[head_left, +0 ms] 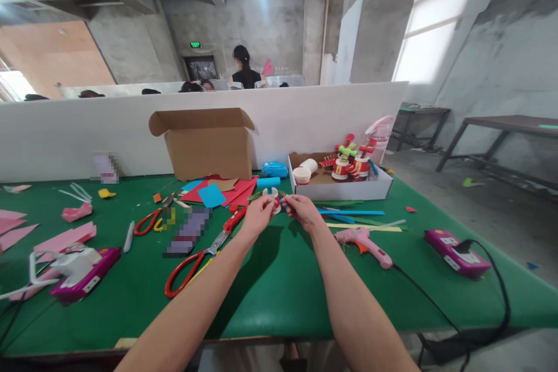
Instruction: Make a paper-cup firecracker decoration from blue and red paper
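Note:
A small paper-cup craft (276,204) in white and red stands between my hands, with pleated paper strips (254,196) in green and yellow beside it. My left hand (260,215) is closed, its fingertips pinched against the left side of the cup. On the other side my right hand (301,210) is also closed, thumb and forefinger together on a small blue folded paper strip (285,201). My fingers partly hide both the cup and the strip. Red-handled scissors (220,239) lie beneath and beside my left forearm. A pink glue gun (365,245) rests right of my right forearm.
A white box (344,190) holds finished cup figures and loose cups. Behind are an open cardboard box (209,148), coloured paper (212,195) and a white partition (279,110). Purple power strips (457,252) sit at both sides; a black cable trails right. Another person (245,70) stands beyond the partition.

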### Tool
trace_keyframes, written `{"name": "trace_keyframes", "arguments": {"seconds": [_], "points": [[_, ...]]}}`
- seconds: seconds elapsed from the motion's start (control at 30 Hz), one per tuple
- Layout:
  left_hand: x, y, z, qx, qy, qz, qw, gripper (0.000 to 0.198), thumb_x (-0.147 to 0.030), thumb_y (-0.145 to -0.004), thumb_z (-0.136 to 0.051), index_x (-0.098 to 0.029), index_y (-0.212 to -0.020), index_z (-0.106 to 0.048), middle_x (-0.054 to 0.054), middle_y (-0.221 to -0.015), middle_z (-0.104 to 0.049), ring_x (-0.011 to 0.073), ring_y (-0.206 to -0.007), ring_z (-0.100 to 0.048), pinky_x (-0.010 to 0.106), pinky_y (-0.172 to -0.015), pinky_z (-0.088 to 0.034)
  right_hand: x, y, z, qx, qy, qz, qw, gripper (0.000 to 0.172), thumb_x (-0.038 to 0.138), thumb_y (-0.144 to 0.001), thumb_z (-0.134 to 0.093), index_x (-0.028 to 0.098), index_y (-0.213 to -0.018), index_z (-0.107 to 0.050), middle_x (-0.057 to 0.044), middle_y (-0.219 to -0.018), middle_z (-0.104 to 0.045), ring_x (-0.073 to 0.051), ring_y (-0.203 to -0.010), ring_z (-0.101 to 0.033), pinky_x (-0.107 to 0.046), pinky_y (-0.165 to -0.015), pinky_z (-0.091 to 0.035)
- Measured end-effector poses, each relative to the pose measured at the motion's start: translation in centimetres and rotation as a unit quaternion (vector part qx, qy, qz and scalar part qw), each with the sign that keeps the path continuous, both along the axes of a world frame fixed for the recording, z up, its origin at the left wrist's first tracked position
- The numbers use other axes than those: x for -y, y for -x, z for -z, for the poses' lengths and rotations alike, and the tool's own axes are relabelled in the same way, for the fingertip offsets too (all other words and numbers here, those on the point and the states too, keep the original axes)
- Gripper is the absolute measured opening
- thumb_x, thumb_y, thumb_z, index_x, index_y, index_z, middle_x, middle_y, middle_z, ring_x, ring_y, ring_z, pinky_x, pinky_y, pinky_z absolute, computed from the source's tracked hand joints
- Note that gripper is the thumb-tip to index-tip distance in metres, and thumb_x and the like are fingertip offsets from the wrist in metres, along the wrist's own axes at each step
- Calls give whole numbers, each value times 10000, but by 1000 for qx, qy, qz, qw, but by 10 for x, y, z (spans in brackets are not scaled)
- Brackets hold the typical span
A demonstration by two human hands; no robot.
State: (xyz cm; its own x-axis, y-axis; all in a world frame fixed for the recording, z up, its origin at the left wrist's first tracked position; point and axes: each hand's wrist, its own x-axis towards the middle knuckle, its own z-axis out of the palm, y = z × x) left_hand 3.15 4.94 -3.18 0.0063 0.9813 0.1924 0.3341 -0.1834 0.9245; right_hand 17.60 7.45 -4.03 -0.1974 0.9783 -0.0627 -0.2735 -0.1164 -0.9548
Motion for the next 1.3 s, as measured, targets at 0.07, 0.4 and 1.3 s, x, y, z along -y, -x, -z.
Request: {"name": "trace_keyframes", "arguments": {"seconds": [0.07, 0.4, 1.3], "points": [[-3, 0, 4, -23, -20, -10, 1000, 150, -238, -790, -455, -183, -771, -593, 0, -675, -623, 118, -586, -563, 223, -569, -465, 0, 0, 0, -2, 0, -1, 1000, 189, 318, -725, -693, 146, -661, -650, 20, -595, -588, -35, -437, -426, -165, -417, -337], [-8, -5, 1, -54, -69, -32, 996, 144, -302, -711, -622, -184, -793, -618, 6, -715, -664, 140, -671, -600, 246, -652, -470, 0, -1, 0, 27, -47, -45, 997, 295, 449, -709, -681, 154, -699, -680, 4, -577, -597, -66, -491, -475, -184, -470, -382], [66, 27, 7, -524, -4, 316, 791, 724, 7, -675, -452, -164, -1378, -429, 124, -1485, -349, 251, -1364, -340, 403, -1091, -333, 4, -4, -7, 341, -250, 179, 888, 281, 367, -885, -420, 213, -777, -628, -35, -688, -700, -172, -648, -624, -266, -678, -442]]}}
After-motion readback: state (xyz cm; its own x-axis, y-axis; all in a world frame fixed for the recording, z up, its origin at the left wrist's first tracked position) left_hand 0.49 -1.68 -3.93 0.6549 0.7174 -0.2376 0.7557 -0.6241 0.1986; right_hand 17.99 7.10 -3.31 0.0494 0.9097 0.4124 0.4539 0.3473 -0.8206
